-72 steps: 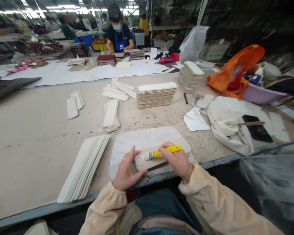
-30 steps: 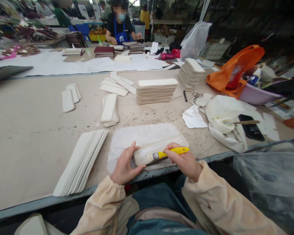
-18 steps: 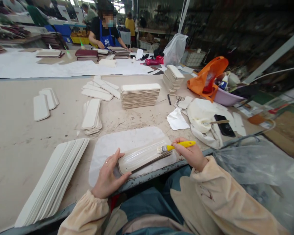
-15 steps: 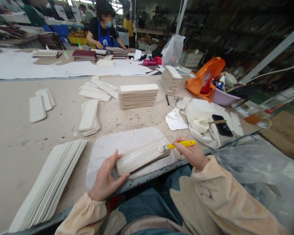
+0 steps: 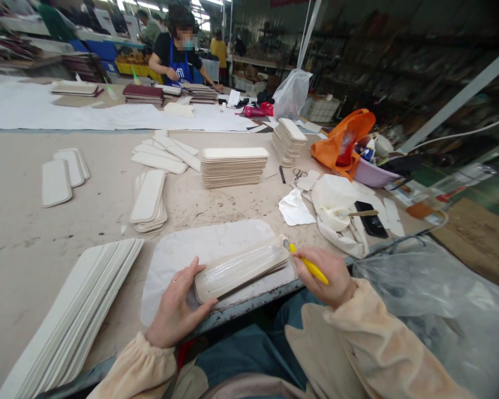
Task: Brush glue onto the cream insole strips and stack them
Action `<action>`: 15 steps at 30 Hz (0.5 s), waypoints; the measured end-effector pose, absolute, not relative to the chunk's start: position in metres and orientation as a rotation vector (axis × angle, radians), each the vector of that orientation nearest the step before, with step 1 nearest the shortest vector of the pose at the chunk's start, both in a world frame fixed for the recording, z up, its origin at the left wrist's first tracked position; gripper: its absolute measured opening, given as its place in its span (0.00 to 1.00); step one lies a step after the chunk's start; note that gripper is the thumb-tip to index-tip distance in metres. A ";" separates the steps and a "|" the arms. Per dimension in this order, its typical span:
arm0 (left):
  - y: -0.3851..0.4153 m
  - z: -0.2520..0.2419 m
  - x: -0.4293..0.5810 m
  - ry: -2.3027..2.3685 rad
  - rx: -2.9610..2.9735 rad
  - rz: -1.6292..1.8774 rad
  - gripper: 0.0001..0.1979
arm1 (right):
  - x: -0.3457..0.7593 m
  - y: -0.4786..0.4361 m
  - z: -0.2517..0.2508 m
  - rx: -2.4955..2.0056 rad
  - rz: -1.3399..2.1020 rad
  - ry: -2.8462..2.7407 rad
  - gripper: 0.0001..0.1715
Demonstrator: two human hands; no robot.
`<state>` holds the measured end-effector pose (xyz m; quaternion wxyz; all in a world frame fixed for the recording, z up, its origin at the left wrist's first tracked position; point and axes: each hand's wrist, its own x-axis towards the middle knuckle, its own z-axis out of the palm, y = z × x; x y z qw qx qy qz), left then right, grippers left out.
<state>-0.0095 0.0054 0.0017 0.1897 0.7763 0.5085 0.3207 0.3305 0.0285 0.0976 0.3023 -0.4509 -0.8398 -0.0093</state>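
Observation:
My right hand [image 5: 322, 272] grips a yellow-handled paintbrush [image 5: 311, 268], its bristles at the far right end of a long, round-cornered beige panel [image 5: 241, 265]. Wet, glossy streaks run along the top of this panel, which lies on a few others at a slant. My left hand [image 5: 181, 302] holds the panel's left end, thumb on the near edge and fingers on the far edge. Beneath them is a translucent white sheet [image 5: 162, 266] near the table's edge. To the left, a fanned row of long white panels [image 5: 83, 310] lies close to my left sleeve.
A neat panel stack [image 5: 235, 167] stands mid-table, with smaller piles around it. At right are a white bowl [image 5: 336, 219] with a stick across it, a phone [image 5: 372, 219], scissors [image 5: 300, 175], an orange bag [image 5: 345, 141] and a purple basin [image 5: 374, 173]. A co-worker [image 5: 181, 61] stands opposite.
The brush has swung from lying nearly level to pointing up and left, and its bristles have reached the panel's right end. My left hand keeps its place on the panel.

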 end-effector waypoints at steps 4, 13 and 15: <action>0.006 0.002 -0.008 1.423 2.159 0.911 0.46 | 0.305 0.019 0.086 -1.292 -0.072 -2.418 0.06; 0.004 0.007 -0.006 1.362 2.109 0.954 0.50 | 0.241 0.001 0.090 -1.318 1.081 -1.607 0.12; 0.003 0.008 -0.006 1.370 2.095 0.953 0.50 | 0.225 0.006 0.085 -1.272 1.272 -1.440 0.14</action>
